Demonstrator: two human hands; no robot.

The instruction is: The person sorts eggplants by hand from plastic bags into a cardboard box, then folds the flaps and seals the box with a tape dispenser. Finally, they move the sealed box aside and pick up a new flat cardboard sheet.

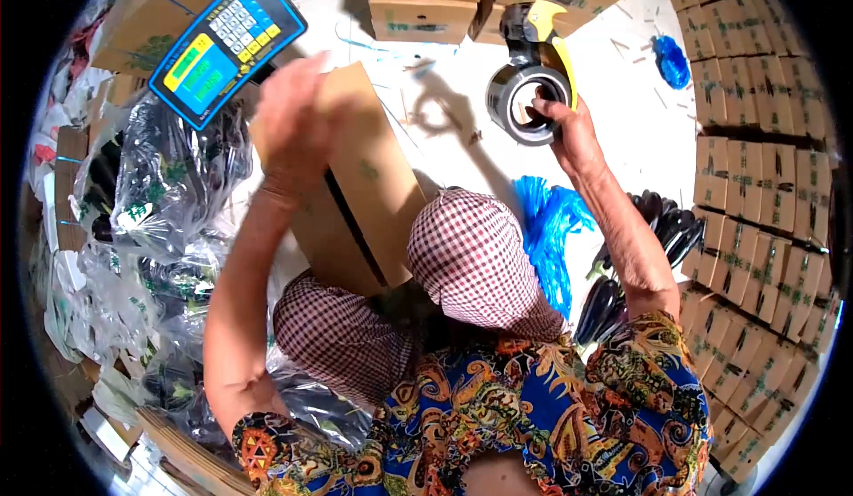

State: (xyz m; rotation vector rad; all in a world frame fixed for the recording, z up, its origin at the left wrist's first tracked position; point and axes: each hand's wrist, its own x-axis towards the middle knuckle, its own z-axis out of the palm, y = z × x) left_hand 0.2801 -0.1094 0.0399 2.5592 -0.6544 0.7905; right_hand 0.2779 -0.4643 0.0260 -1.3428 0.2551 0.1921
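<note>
My right hand (573, 132) is wrapped round a tape dispenser (558, 47) with a yellow frame, the thumb hooked inside its roll of tape (510, 109). The dispenser is held up over the floor, to the right of a cardboard box (378, 154). A dark strip (355, 220) runs along the box, which lies slanted against my knees. My left hand (298, 123) is over the far left end of the box, just below the scale display (227, 47). Motion blur smears its fingers.
Clear plastic bags with dark contents (169, 176) crowd the left side. Stacked cartons (755, 176) line the right, and more boxes (422, 18) stand ahead. Blue plastic bags (549, 229) and eggplants (600, 308) lie by my right knee. A blue bundle (672, 62) sits farther off.
</note>
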